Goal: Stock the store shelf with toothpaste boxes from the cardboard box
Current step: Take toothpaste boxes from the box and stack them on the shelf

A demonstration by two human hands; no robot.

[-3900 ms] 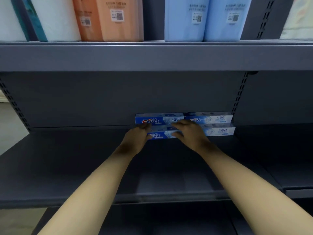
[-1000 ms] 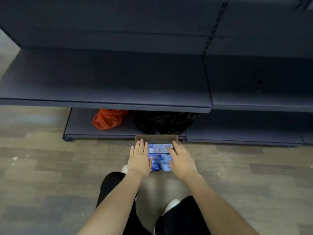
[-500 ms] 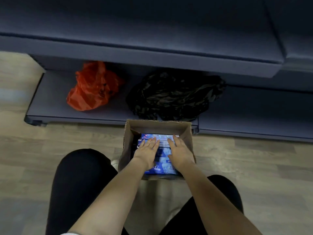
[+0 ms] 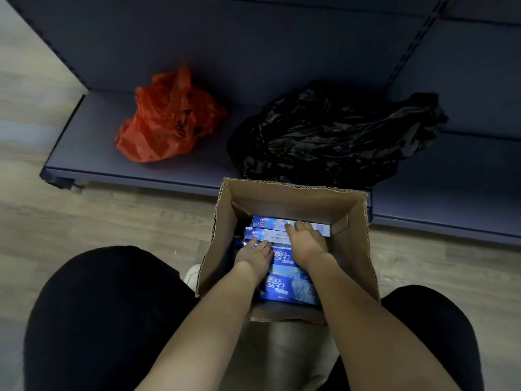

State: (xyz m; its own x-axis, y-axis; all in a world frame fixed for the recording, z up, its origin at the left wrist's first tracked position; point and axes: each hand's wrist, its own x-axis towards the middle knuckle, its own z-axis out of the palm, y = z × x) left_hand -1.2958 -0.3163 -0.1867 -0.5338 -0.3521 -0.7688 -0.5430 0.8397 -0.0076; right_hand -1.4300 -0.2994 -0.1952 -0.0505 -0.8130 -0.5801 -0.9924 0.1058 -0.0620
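Cardboard box (image 4: 356, 238) on the floor against the bottom shelf (image 4: 146, 176), holding blue toothpaste boxes (image 4: 277, 286) laid flat. Left hand (image 4: 255, 253) and right hand (image 4: 306, 244) rest on them; whether either grip holds a box cannot be told. Red bag (image 4: 166, 117), black bag (image 4: 332, 131) on shelf.

Retail shop aisle. Dark metal gondola shelf (image 4: 141, 170) with slotted uprights fills the upper frame; wood-look floor (image 4: 84, 221) below. Open cardboard box (image 4: 363, 249) of boxed toothpaste (image 4: 277, 287) at centre.
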